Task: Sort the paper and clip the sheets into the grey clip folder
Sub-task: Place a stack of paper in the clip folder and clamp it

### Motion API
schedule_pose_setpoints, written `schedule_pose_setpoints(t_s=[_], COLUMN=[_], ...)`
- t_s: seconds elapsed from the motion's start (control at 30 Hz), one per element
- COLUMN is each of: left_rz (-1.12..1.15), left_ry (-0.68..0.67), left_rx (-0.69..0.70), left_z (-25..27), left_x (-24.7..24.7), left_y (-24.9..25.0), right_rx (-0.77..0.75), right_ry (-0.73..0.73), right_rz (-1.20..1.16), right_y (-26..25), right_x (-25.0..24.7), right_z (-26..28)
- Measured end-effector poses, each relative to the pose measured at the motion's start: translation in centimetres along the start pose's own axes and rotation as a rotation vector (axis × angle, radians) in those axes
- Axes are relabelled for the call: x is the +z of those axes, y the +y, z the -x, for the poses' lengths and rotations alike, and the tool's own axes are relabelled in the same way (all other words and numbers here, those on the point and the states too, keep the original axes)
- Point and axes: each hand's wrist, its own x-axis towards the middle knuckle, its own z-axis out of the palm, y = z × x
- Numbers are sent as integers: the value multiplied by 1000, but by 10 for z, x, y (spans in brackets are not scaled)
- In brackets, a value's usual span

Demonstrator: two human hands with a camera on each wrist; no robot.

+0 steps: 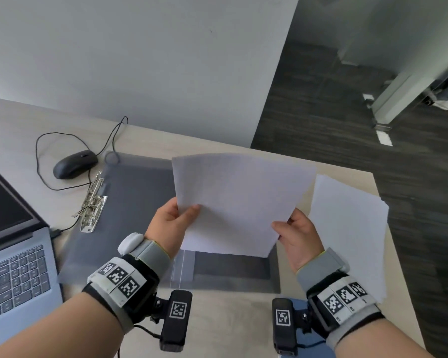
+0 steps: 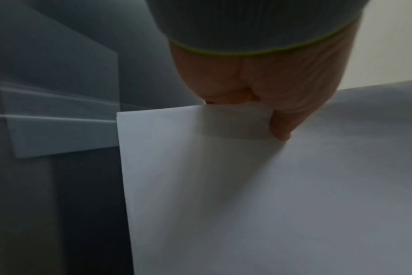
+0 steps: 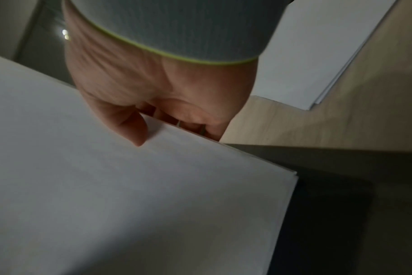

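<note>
Head view shows both hands holding white sheets (image 1: pixel 239 202) above the grey clip folder (image 1: pixel 130 202). Left hand (image 1: pixel 170 223) fingers pinch one edge, and right hand (image 1: pixel 299 239) fingers pinch the other

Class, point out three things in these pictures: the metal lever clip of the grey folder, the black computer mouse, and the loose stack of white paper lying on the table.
Metal lever clip (image 1: pixel 92 202): head view, its middle.
Black computer mouse (image 1: pixel 74 164): head view, top shell.
Loose stack of white paper (image 1: pixel 347 228): head view, top sheet.
</note>
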Motion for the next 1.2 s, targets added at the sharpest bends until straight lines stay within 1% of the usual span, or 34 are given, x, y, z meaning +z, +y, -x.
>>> schedule_pose_setpoints(t_s=[0.07,0.2,0.33,0.4,0.47,0.53,0.6,0.67,0.73,0.8,0.87,1.03,1.2], left_rz=[-23,-68,-59,-68,-95,-135,-173,-220,-302,-425,-492,-539,-568], left_ry=[-16,-40,-34,-53,-74,-81,-60,-28,36,94,111,142,137], left_rx=[23,7,35,23,-20,-54,-90,-160,-261,-365,-439,-536,-559], left_z=[6,18,20,18,16,14,10,6,3,-2,-7,-25,-35], left_x=[-4,-4,-3,-3,-1,2,4,7,9,11,12,8,6], left_y=[-3,-9,-3,-3,-7,-9,-10,-14,-21,-32,-46,-72,-79], right_rx=[-16,-9,-32,-12,38,67,61,114,219,333,409,467,501], right_ry=[25,37,85,82,102,176,224,261,264,238,231,226,220], right_rz=[83,206,229,234,224,223,207,230,265,324,356,473,524], right_y=[1,5,0,0,2,4,7,16,29,43,55,68,68], right_x=[3,8,11,12,14,15,15,13,11,9,7,6,8], right_z=[7,21,26,26,26,23,18,11,5,-1,-7,-28,-40])
